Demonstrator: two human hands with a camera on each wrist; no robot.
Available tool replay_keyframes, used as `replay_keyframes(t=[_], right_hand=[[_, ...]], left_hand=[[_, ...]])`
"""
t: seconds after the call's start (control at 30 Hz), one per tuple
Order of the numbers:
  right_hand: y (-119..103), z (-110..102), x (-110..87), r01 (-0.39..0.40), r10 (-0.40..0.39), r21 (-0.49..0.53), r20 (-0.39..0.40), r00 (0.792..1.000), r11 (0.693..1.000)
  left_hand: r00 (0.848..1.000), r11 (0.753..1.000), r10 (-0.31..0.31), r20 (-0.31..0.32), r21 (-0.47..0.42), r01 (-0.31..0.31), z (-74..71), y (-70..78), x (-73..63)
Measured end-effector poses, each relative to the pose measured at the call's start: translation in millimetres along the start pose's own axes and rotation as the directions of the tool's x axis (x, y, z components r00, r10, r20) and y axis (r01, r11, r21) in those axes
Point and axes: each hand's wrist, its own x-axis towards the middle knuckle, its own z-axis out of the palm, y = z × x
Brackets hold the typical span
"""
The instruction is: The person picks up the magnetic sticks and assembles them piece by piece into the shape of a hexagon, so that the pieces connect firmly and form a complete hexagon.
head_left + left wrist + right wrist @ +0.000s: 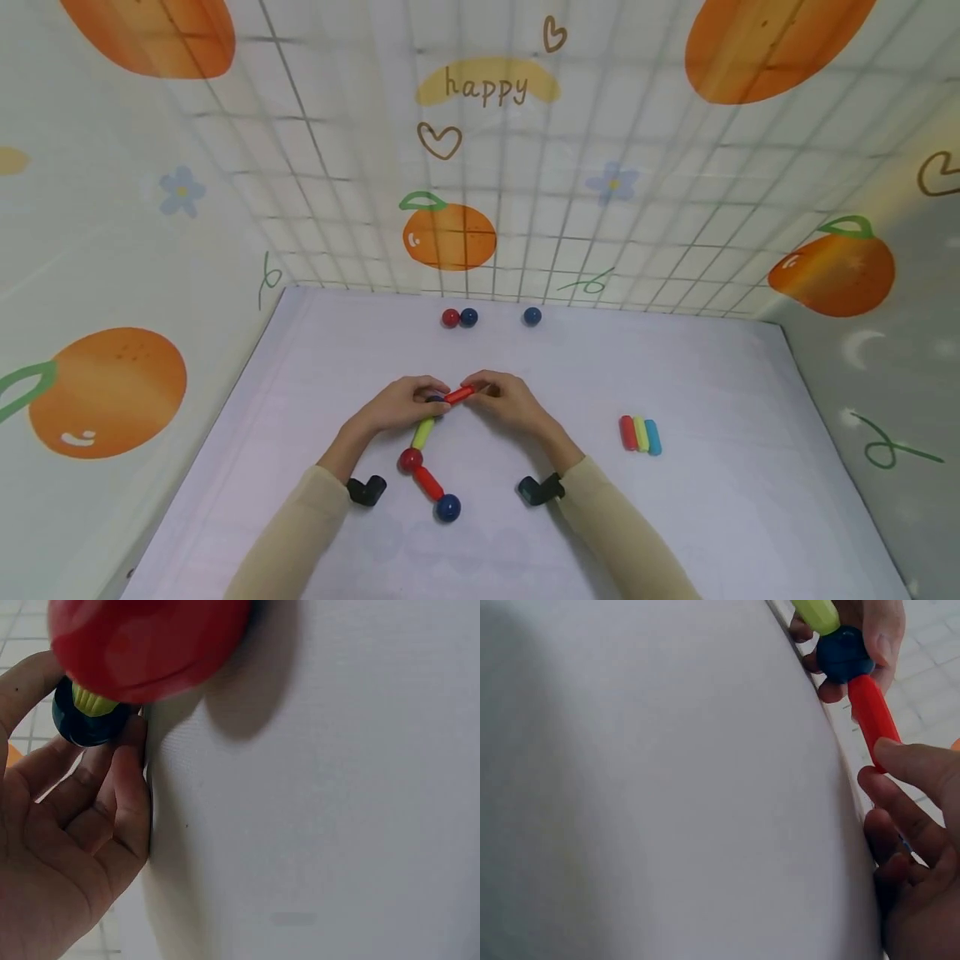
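Note:
My left hand (401,404) holds a dark blue ball (844,654) between thumb and fingers. My right hand (513,402) pinches the outer end of a red rod (872,716), whose other end meets that ball. From the held ball a yellow-green rod (423,433) runs to a red ball (410,460). A second red rod (429,483) joins the red ball to another blue ball (447,508), nearest me. In the left wrist view the red ball (146,645) looms large and partly covers the yellow-green rod.
At the table's far edge sit a red ball (450,317) and a blue ball (468,317) side by side, with one more blue ball (532,316) apart to their right. Right of my hands lie red (628,433), yellow-green (641,434) and light-blue (653,437) rods. Printed cloth walls surround the white tabletop.

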Motion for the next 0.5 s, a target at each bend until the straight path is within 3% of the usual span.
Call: replay_keyframes(t=[0.3, 0.4, 0.5], right_hand=[[-2, -2, 0.9, 0.001, -0.001, -0.015, -0.033, 0.999, 1.000], [1, -5, -0.3, -0.028, 0.028, 0.009, -0.103, 0.994, 1.000], [5, -11, -0.6, -0.073, 0.078, 0.032, -0.213, 0.974, 0.997]], left_hand=[[1.000, 0.999, -0.029, -0.006, -0.022, 0.029, -0.5, -0.2, -0.3], [0.999, 0.998, -0.045, -0.021, -0.043, 0.044, 1.1, -1.3, -1.4], [0.999, 0.998, -0.046, -0.027, -0.052, 0.044, 1.7, -3.6, -3.0]])
